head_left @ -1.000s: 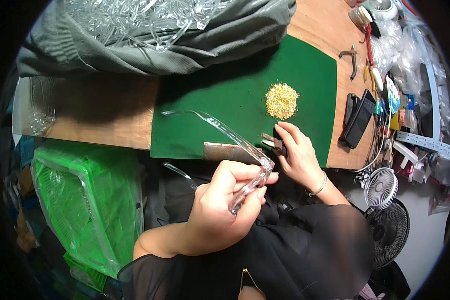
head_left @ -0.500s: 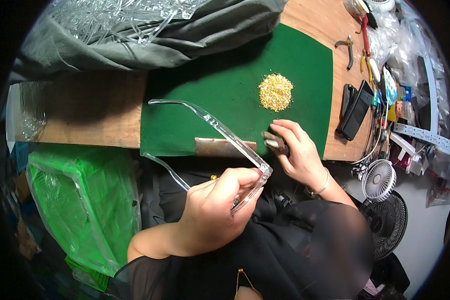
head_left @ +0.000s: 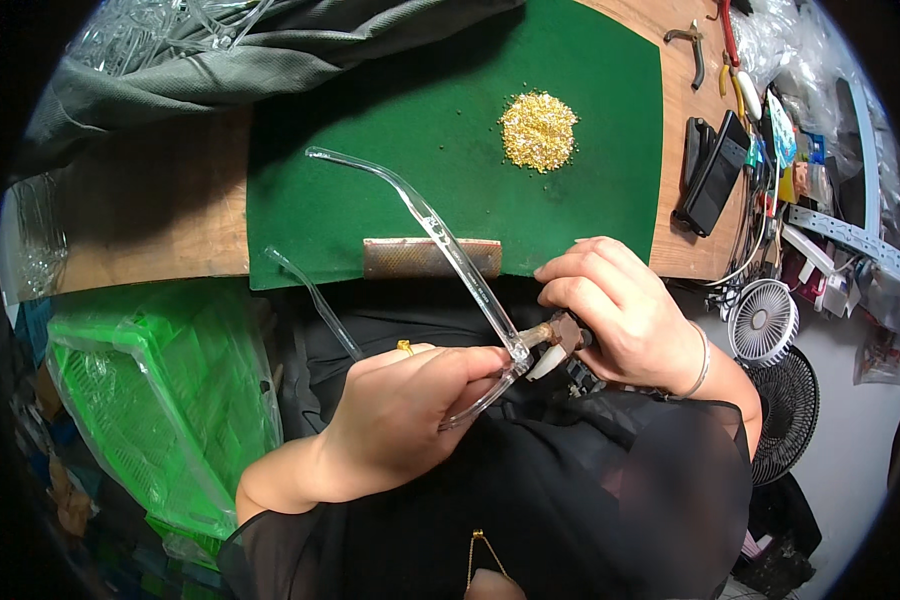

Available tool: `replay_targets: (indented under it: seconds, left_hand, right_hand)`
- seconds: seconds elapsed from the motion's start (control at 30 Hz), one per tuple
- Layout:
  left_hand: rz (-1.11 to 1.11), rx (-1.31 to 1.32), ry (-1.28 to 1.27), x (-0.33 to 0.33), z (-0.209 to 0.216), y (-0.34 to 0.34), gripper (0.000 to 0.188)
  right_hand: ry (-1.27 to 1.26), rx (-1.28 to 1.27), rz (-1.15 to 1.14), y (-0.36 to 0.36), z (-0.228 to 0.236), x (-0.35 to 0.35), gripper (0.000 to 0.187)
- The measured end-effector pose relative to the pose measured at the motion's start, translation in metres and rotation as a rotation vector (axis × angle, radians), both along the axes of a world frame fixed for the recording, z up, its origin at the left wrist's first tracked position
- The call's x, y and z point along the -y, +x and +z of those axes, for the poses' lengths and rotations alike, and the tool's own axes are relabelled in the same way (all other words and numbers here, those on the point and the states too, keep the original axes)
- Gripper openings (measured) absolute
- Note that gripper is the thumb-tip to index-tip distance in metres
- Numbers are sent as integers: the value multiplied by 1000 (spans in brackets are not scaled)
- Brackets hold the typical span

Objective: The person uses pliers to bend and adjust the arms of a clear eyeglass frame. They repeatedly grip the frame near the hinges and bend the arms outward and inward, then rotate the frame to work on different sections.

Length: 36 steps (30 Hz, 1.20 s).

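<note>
My left hand is closed on a pair of clear plastic glasses, pinching the front by one hinge corner. Both temples stick out away from me, one reaching over the green mat. My right hand is wrapped round a pair of pliers with a brownish jaw and a pale pad. The jaws meet the hinge corner of the glasses; whether they grip it I cannot tell. Handles are mostly hidden in the palm. Beyond, a heap of tiny gold-coloured metal pieces lies on the mat.
A brown rough-faced block sits at the mat's near edge. Grey cloth at far left bears more clear frames. On the right lie a black phone, cutters, cables and small fans. Left below stands a plastic-covered green crate.
My right hand has turned and brought the pliers from the mat's edge to the glasses' hinge corner. My left hand has shifted slightly left with the glasses. The whole view has moved nearer to me.
</note>
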<state>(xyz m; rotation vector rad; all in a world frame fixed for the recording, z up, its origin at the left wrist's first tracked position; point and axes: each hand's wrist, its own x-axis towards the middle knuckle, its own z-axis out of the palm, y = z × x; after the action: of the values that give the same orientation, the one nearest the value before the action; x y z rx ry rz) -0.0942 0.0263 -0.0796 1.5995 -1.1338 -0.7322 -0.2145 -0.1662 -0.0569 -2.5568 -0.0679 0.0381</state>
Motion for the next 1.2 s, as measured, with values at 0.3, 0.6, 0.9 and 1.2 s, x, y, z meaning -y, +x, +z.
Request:
replay_targets:
  seconds: [0.3, 0.6, 0.9, 1.2]
  left_hand:
    - [-70, -22, -32, 0, -4, 0, 17]
    - [-99, 45, -57, -1, -11, -2, 20]
    - [-142, 97, 14, -1, -9, -3, 29]
    - [-93, -168, 73, -2, 0, 3, 18]
  right_hand:
    - [37, 28, 38, 0, -1, -3, 27]
    - [-68, 67, 57, -3, -4, -5, 23]
    - [-173, -3, -1, -12, -9, -13, 22]
    - [32, -60, -9, -2, 3, 4, 31]
